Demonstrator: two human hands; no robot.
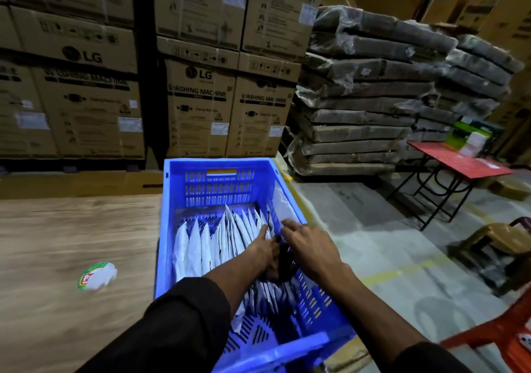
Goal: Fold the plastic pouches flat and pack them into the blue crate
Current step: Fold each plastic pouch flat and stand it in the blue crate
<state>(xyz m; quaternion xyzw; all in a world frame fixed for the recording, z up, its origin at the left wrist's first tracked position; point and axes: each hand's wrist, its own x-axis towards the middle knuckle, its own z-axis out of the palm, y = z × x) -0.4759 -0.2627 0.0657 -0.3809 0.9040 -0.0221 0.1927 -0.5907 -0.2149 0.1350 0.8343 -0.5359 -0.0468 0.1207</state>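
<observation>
Blue crate [178,214], one, two hands [287,246] inside

The blue crate [218,183], a slotted plastic box with its open top facing up, is sitting at the wooden table's edge. White plastic pouches [198,246] are standing on edge inside it in a packed row, running from the crate's 9 o'clock wall toward 3 o'clock.
</observation>
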